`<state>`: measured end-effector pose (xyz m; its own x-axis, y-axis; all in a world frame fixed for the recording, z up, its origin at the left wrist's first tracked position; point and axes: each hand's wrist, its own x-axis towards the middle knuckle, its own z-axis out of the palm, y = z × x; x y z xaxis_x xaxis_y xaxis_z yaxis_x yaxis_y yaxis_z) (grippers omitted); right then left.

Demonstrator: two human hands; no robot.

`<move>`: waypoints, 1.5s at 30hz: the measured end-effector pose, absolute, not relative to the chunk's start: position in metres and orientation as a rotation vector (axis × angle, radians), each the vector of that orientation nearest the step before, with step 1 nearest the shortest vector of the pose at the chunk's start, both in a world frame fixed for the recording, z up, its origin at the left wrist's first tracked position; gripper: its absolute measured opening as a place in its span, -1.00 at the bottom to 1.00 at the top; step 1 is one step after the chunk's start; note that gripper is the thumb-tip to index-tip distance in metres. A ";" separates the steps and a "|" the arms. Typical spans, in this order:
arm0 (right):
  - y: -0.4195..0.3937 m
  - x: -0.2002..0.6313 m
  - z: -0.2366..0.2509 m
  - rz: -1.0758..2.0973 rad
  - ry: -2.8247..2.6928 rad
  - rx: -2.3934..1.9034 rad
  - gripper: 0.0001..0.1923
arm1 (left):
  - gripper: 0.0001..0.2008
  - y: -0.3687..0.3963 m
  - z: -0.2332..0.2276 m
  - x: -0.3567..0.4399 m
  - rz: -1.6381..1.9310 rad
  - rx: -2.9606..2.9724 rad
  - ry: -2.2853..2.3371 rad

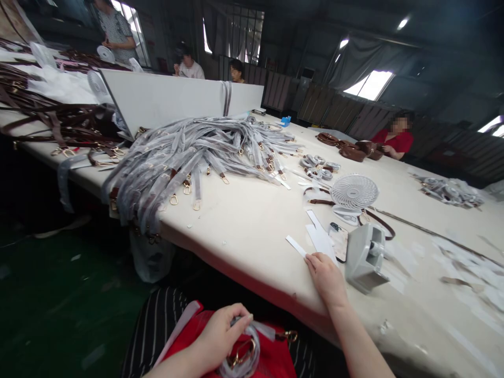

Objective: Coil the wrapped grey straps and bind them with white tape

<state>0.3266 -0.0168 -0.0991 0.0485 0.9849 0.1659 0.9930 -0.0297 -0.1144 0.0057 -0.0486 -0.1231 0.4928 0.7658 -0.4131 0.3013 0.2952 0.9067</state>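
Note:
My left hand [220, 333] is down at my lap, closed on a plastic-wrapped strap [246, 353] with a gold clasp, over a red cloth [275, 357]. On the cream table [244, 231], my right hand [325, 275] rests near the front edge with its fingertips on a white paper strip [296, 245]. More white strips [321, 239] lie just beyond my fingers. A grey tape dispenser [364, 257] stands right of that hand.
A large heap of wrapped straps [189, 152] covers the table's left part. A small white fan [353, 194], a phone [339, 241], brown straps [59, 123] and brown bags [354, 149] are around. Other people sit and stand at the far side.

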 end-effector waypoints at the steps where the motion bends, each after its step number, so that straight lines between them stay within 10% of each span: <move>1: -0.015 0.329 -0.098 -0.049 -2.055 -2.121 -0.72 | -0.43 -0.048 -0.123 0.006 0.400 1.294 1.066; 17: -0.006 0.313 -0.068 0.099 -1.721 -2.065 -0.74 | -0.60 -0.051 -0.118 -0.005 0.372 1.526 1.011; 28: -0.088 0.221 -0.059 1.144 -1.813 -1.677 -0.49 | -0.60 -0.050 -0.128 -0.004 0.403 1.405 0.981; 45: -0.118 0.203 -0.042 0.401 -2.696 -1.540 -0.72 | -0.44 -0.049 -0.135 0.000 0.287 1.391 0.940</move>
<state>0.2029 -0.1185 -0.0419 -0.5161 0.8486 -0.1162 0.8456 0.4833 -0.2265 -0.0003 -0.0493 -0.1351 0.6231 0.6772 -0.3913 0.3433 0.2128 0.9148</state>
